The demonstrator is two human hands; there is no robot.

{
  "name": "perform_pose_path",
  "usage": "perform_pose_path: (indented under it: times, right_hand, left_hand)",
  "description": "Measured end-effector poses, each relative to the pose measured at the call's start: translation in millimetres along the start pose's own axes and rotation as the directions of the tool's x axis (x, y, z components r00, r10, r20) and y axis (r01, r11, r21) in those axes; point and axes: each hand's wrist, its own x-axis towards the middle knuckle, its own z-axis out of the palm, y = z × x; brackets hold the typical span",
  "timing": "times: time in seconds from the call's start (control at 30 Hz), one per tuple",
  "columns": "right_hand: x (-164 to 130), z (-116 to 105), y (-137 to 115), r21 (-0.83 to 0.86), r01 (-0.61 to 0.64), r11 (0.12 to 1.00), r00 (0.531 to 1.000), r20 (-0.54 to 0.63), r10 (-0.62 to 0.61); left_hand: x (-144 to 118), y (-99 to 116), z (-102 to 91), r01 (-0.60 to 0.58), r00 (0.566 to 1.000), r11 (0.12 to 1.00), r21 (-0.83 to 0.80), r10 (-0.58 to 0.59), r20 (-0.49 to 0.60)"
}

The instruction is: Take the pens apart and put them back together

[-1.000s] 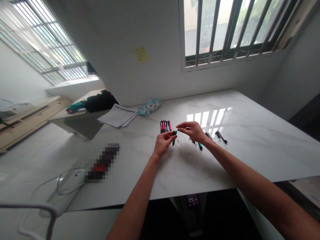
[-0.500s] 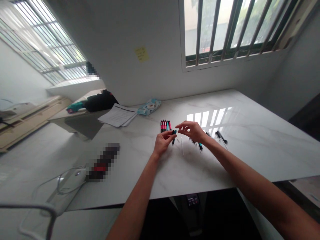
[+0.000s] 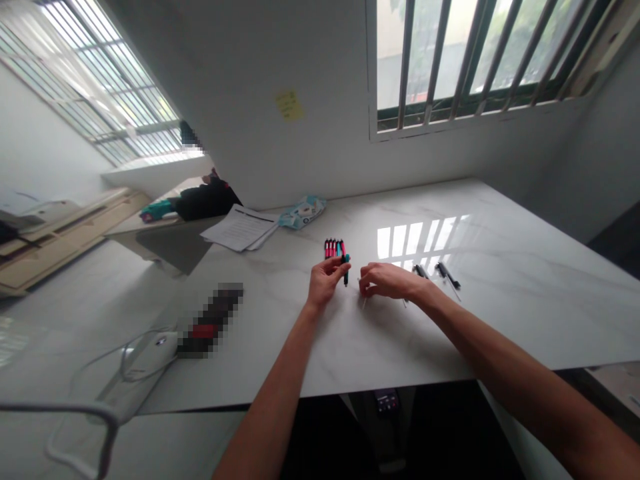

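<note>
Holding a slim teal-and-black plastic pen (image 3: 345,269) pinched between closed fingers, the left hand (image 3: 324,283) hovers just before a tidy row of pink and teal pens (image 3: 333,248) on the white marble table (image 3: 500,293). The right hand (image 3: 387,283) rests curled over loose parts; whether it grips any, I cannot tell. Black pen pieces (image 3: 440,273) lie unassembled farther right. No container shows.

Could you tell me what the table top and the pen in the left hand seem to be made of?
The table top looks like polished marble or a marble-look slab: white with faint grey veins, glossy enough to mirror the barred window. The teal pen held in the left hand looks like moulded plastic, with a bright even colour and dark end parts; its finish is too small to judge.
</note>
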Motion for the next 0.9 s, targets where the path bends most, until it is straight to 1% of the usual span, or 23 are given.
perform_pose_path:
  times: [0.07,0.13,0.17,0.2,0.27,0.33,0.4,0.47,0.57,0.63,0.7,0.9]
  right_hand:
    - [-0.5,-2.1,-2.6,0.032,0.007,0.999,0.999,-0.047,-0.006]
    - [-1.1,-6.3,-5.0,0.120,-0.002,0.993,0.986,-0.165,0.022]
    - [-1.2,-8.9,-5.9,0.179,-0.008,0.984,0.968,-0.246,0.052]
    - [-1.2,-11.6,-6.5,0.242,-0.011,0.970,0.940,-0.329,0.092]
    - [-0.6,-16.3,-6.2,0.367,0.010,0.930,0.867,-0.466,0.174]
    - [0.6,-19.2,-4.4,0.483,0.063,0.873,0.803,-0.544,0.243]
    - [2.2,-20.2,-1.8,0.579,0.115,0.807,0.764,-0.571,0.301]
    - [3.7,-19.7,0.9,0.650,0.130,0.749,0.743,-0.563,0.360]
    - [5.3,-17.9,3.6,0.693,0.101,0.714,0.711,-0.552,0.435]
    - [6.1,-16.8,4.4,0.706,0.097,0.702,0.693,-0.554,0.461]
    - [6.8,-15.5,4.4,0.715,0.105,0.691,0.693,-0.551,0.465]
    - [8.2,-11.3,2.2,0.681,0.056,0.730,0.748,-0.513,0.422]
  left_hand:
    - [0.6,2.0,-0.9,-0.009,1.000,1.000,0.002,0.009,-0.019]
    - [1.5,3.2,-2.0,-0.020,0.999,1.000,-0.001,0.020,-0.040]
    - [2.0,3.3,-2.5,-0.023,0.999,1.000,-0.006,0.023,-0.050]
    - [2.4,3.1,-2.8,-0.023,0.998,1.000,-0.011,0.022,-0.056]
    - [3.0,1.8,-2.8,-0.014,0.998,1.000,-0.010,0.013,-0.058]
    - [3.1,0.2,-2.2,-0.007,0.999,1.000,0.010,0.007,-0.044]
    - [2.5,-1.1,-1.4,-0.014,1.000,0.999,0.040,0.015,-0.022]
    - [1.5,-1.6,-0.5,-0.020,1.000,0.998,0.063,0.021,-0.005]
    - [-1.1,-0.7,0.8,-0.011,1.000,0.995,0.100,0.009,0.025]
    - [-3.3,0.4,1.8,-0.008,0.998,0.992,0.128,0.001,0.057]
    - [-5.2,1.5,2.7,-0.016,0.996,0.989,0.144,0.003,0.087]
    - [-7.5,2.6,4.0,-0.037,0.993,0.983,0.180,0.016,0.114]
